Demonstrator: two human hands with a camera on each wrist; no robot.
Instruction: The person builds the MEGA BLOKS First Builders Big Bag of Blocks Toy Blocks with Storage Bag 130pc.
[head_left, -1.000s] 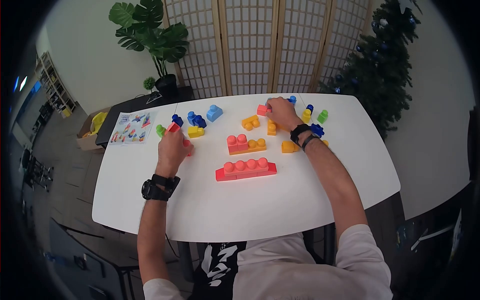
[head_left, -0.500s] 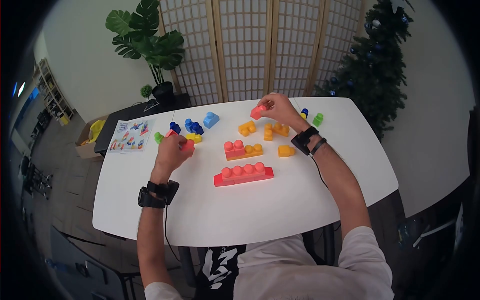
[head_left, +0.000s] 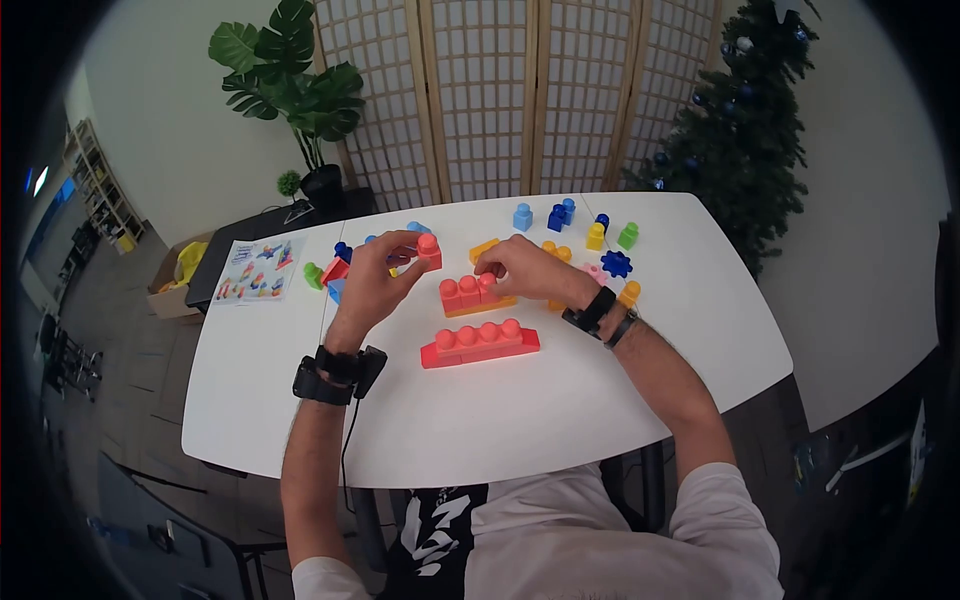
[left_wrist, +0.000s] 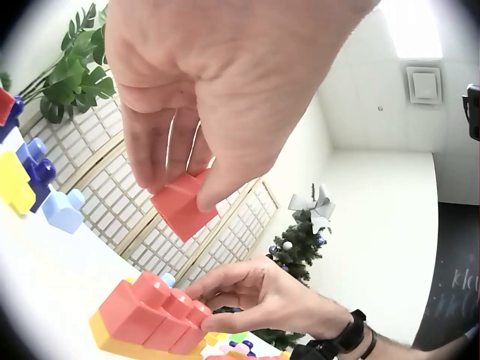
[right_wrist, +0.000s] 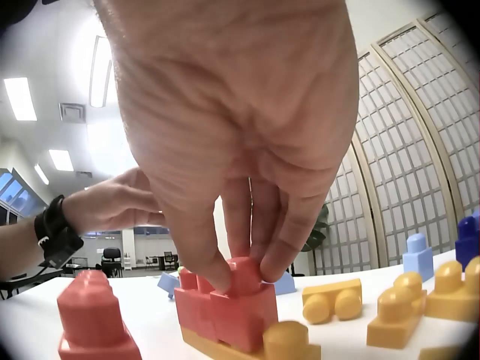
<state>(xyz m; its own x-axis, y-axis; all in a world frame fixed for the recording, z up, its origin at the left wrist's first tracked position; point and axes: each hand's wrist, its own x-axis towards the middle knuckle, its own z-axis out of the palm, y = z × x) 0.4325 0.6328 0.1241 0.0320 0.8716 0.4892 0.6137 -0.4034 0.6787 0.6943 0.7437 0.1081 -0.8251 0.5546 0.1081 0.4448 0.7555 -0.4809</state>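
Observation:
My left hand pinches a small red toy brick between thumb and fingers, held up above the table left of the orange base. My right hand has thumb and fingertips round the stud of another red brick. That brick sits on a long orange base, right beside the other red bricks in a row on it. One orange stud shows at the base's end in the right wrist view. Nearer my body lies a long red assembly with several studs and sloped ends.
Orange bricks lie behind the right hand. Farther back stand a light blue brick, a yellow brick, a green brick and a dark blue gear-shaped piece. A printed leaflet lies at the table's left.
My right hand has carried a red brick from the back of the table onto the orange base. My left hand has lifted a red brick from the left group and moved it right.

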